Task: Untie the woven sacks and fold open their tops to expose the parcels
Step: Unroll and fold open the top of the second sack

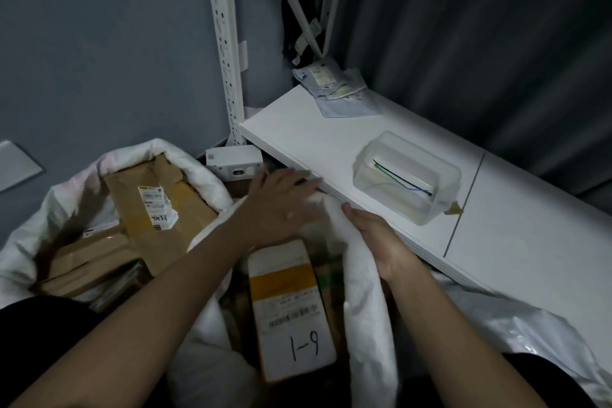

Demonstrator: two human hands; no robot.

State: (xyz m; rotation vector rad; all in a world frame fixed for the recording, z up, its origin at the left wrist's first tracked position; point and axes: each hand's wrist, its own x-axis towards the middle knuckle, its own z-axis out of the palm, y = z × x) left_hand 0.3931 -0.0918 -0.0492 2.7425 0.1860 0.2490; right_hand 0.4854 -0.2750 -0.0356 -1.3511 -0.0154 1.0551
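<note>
Two white woven sacks stand open on the floor below me. The left sack (195, 166) has its rim rolled down around brown cardboard parcels (159, 205). The near sack (361, 291) shows a white and yellow parcel (291, 311) marked "1-6". My left hand (281, 199) lies with fingers spread on the far edge of the near sack's rim, blurred. My right hand (377, 238) grips the right side of that rim, fingers curled under the fabric, close against the shelf edge.
A white shelf (331, 146) runs along the right, carrying a clear plastic box (407, 175) and small flat mail pouches (337, 89). A white perforated upright (225, 53) stands behind the sacks, with a small white box (233, 162) at its foot. A grey wall is at left.
</note>
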